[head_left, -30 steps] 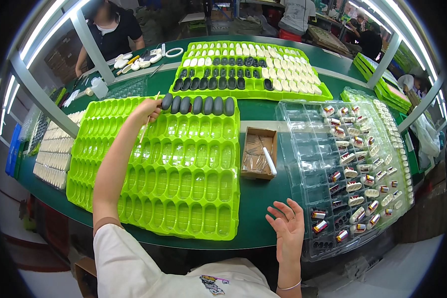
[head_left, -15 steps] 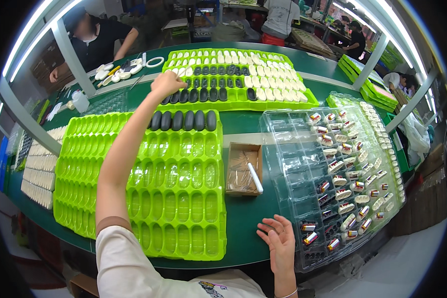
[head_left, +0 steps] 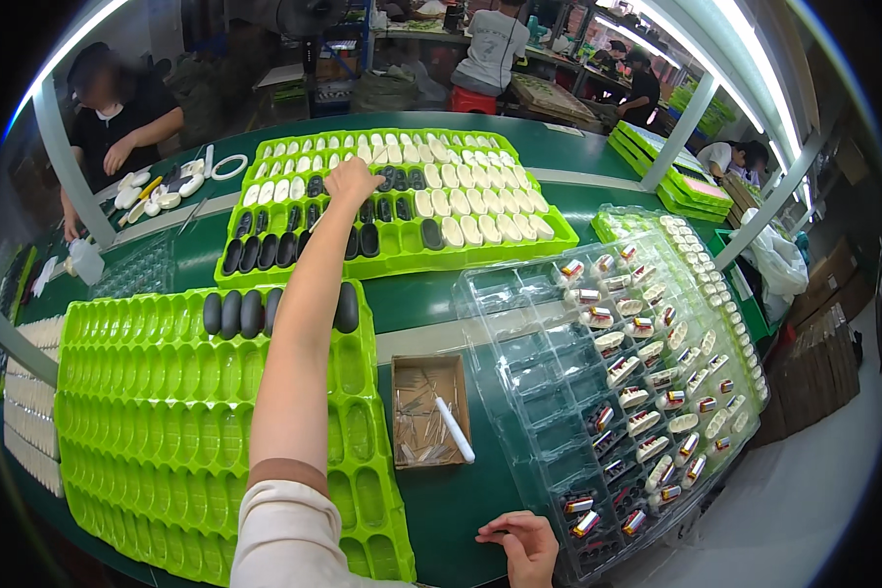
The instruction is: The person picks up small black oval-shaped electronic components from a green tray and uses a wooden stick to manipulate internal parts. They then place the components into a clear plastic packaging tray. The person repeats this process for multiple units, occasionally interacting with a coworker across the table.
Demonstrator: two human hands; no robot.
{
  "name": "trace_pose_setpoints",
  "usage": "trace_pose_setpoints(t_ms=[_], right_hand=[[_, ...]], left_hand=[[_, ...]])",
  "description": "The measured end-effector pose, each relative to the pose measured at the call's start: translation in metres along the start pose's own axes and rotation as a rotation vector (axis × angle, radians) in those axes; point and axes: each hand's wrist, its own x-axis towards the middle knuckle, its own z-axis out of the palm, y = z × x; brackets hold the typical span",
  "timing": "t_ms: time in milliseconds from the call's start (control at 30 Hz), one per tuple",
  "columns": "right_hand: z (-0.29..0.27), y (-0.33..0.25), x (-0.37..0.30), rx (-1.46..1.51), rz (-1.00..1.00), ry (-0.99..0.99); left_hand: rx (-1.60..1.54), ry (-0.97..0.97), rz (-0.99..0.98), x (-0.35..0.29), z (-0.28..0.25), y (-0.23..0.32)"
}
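My left hand (head_left: 353, 182) reaches far forward over the back green tray (head_left: 382, 263). Its fingers are bent down in a pinch among the small shells, and whatever they grip is hidden. Around it lie white oval shells (head_left: 470, 229) and black oval shells (head_left: 287, 249), set in rows of pockets. My right hand (head_left: 521, 545) hovers near the front edge of the table, its fingers loosely bent, with nothing visible in it. Beneath my left arm is a nearer green tray (head_left: 216, 446), mostly with bare pockets; several dark oval pieces (head_left: 230, 314) fill part of its far row.
A small cardboard box (head_left: 407, 412) of thin sticks, a white pen-like tool (head_left: 455, 431) across its edge, stands mid-table. To the right, a clear compartment tray (head_left: 529, 333) carries white shells with small cylinders. Metal posts (head_left: 683, 132) rise from the table; a person (head_left: 118, 127) sits opposite.
My left hand has moved right along the back tray, above its upper rows. The right hand's fingers have curled in from a spread pose. The whole view has shifted.
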Motion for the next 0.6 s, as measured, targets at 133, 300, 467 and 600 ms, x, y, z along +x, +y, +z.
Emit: trace_pose_setpoints(t_ms=[133,300,467,600], right_hand=[[0.004,0.0,0.001,-0.009,0.044,0.041],[0.008,-0.005,0.001,-0.034,0.015,0.052],[0.004,-0.002,0.006,0.108,0.099,0.084],[-0.01,-0.02,0.018,0.591,0.422,0.019]], left_hand=[[0.014,0.075,-0.061,0.008,0.011,0.006],[-0.101,0.043,0.056,0.003,-0.005,0.013],[-0.332,-0.405,0.799,-0.075,-0.062,0.049],[-0.233,-0.673,1.358,-0.227,-0.112,0.083]])
